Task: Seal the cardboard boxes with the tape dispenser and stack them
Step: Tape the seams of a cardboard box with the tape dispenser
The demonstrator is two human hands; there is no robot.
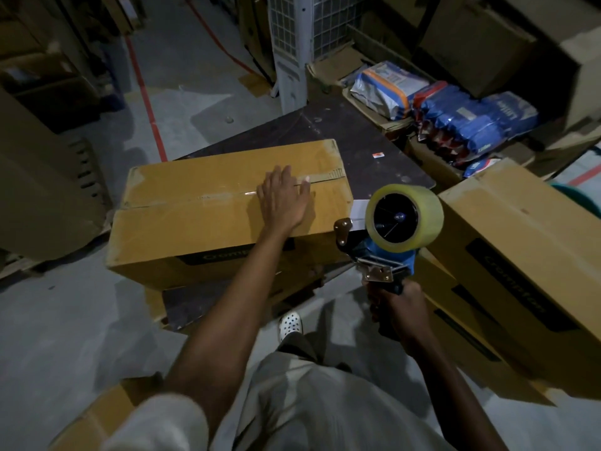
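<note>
Cardboard box [201, 222], closed and lying lengthwise on a low dark bench [374, 167], its top flaps meeting along a central seam [195, 198]. A glossy strip along part of that seam suggests clear tape is already laid; a short piece of older brown tape [328, 175] shows at the far right end. A second box [520, 242] of the same printed kind leans on others just right of the bench. Blue packets [471, 125] lie behind, on flattened card on the concrete floor [65, 320].

Tape dispenser [387, 255], blue-framed, is held upright in the air off the box's right end and is not touching the box. Its clear tape roll [422, 219] looks nearly full.

Left hand [283, 200]: flat on the box top, fingers straight and spread across the seam, pressing down. Right hand [401, 307]: fingers wrapped tight round the dispenser handle.

Step in hand, as judged: sealing this box, with the left hand steadying the flaps or smoothing tape while the dispenser is off the surface. If the seam's right end is still bare, the next move calls for setting the dispenser's front edge on the seam and drawing it along in line. Otherwise the box is ready to lift onto a stack, which needs the right hand freed.
</note>
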